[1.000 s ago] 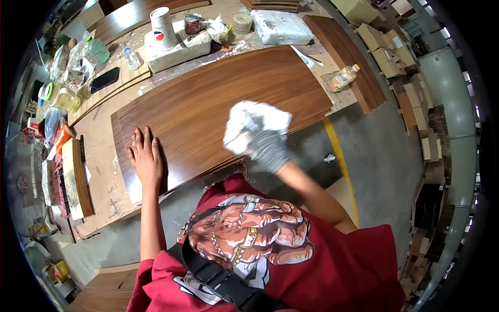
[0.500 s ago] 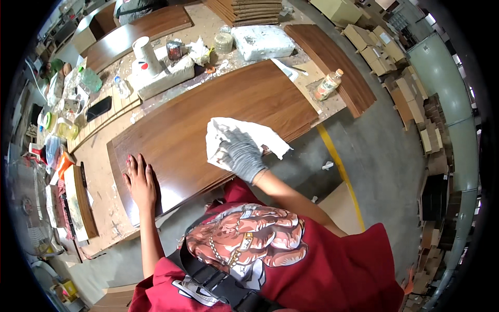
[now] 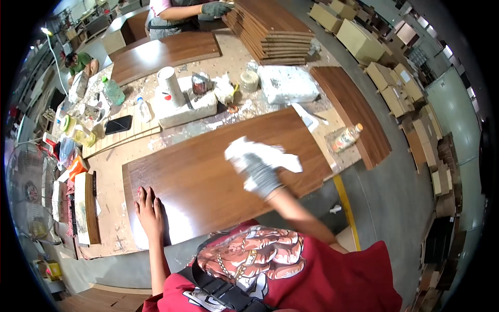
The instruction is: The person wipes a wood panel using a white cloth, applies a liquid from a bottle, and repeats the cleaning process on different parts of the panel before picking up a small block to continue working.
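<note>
Left hand (image 3: pixel 149 210): bare, fingers spread flat, palm down on the panel (image 3: pixel 208 171) near its left end; we hold nothing w/ it.
Right hand (image 3: pixel 260 174): grey glove, fingers closed round a white rag (image 3: pixel 257 153), pressed on the panel right of centre.
Panel: dark wood-grain board, lies flat across the bench (image 3: pixel 112 192), long side toward us.
Bottle (image 3: pixel 345 138): on its side at the bench's right end, apart from the rag.
Far side: white cup (image 3: pixel 169 86), foam block (image 3: pixel 288 83), stack of boards (image 3: pixel 270 26) w/ another person's gloved hand (image 3: pixel 215 8) on it.
</note>
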A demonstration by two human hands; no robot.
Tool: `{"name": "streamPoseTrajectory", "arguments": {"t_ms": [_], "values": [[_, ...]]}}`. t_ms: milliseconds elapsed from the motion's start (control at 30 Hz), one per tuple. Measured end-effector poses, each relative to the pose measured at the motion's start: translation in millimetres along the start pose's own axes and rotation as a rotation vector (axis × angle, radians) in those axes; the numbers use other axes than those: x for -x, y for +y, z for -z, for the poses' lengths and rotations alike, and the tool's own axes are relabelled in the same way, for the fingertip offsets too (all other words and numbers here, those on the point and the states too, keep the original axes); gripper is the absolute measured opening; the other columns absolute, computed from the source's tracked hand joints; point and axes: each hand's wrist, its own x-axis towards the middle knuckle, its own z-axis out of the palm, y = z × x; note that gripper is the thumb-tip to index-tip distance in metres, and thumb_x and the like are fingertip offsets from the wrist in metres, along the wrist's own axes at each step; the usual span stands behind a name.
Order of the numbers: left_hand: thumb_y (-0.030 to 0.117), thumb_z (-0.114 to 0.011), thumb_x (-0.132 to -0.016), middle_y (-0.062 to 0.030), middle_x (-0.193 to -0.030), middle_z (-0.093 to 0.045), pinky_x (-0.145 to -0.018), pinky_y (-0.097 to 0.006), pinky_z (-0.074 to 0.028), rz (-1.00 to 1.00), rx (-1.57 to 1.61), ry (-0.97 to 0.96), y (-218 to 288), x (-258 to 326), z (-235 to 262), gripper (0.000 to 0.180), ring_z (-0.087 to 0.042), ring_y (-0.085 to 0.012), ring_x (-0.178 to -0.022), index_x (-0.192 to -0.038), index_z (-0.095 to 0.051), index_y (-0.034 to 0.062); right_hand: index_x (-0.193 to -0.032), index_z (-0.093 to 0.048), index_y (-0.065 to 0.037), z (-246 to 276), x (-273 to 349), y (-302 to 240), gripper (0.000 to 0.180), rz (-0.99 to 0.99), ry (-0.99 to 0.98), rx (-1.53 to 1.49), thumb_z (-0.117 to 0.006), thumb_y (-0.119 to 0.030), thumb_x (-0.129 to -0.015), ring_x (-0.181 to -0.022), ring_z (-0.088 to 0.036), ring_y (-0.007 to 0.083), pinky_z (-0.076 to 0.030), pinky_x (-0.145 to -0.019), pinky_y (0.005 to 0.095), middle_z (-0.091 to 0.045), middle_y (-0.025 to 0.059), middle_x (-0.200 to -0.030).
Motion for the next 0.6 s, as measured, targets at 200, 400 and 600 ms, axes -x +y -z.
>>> {"name": "streamPoseTrajectory", "arguments": {"t_ms": [200, 400, 600], "values": [[0.025, -0.044, -0.104, -0.0137, -0.160, -0.034, -0.123, -0.048, -0.015, 0.031, -0.013, -0.016, 8, -3, -1, 0.047, -0.031, -0.0288, -0.149, -0.148, -0.047, 0.0090, -0.141, -0.051, -0.016, 48, -59, -159, 0.044, 0.364, -0.071, -0.500, -0.051, -0.025, -0.098, -0.136, -0.043, 0.0337, -0.032, -0.114, 0.0461, -0.048, 0.0150, -0.145], [0.026, -0.043, -0.105, -0.0123, -0.160, -0.035, -0.123, -0.047, -0.016, 0.050, -0.013, -0.032, 15, -6, 2, 0.047, -0.032, -0.0278, -0.148, -0.149, -0.047, 0.0101, -0.115, -0.065, -0.002, 5, -121, 74, 0.037, -0.105, 0.218, -0.023, -0.044, -0.026, -0.097, -0.111, -0.058, 0.0382, -0.042, -0.098, 0.0498, -0.064, 0.0208, -0.117], [0.019, -0.048, -0.102, -0.0134, -0.157, -0.041, -0.122, -0.046, -0.017, 0.036, 0.107, 0.015, 15, -14, -6, 0.042, -0.036, -0.0287, -0.146, -0.142, -0.055, 0.0063, -0.145, -0.051, -0.013, -5, -79, 340, 0.055, -0.220, -0.004, 0.298, -0.057, -0.030, -0.093, -0.143, -0.038, 0.0355, -0.032, -0.114, 0.0522, -0.042, 0.0143, -0.155]]}}
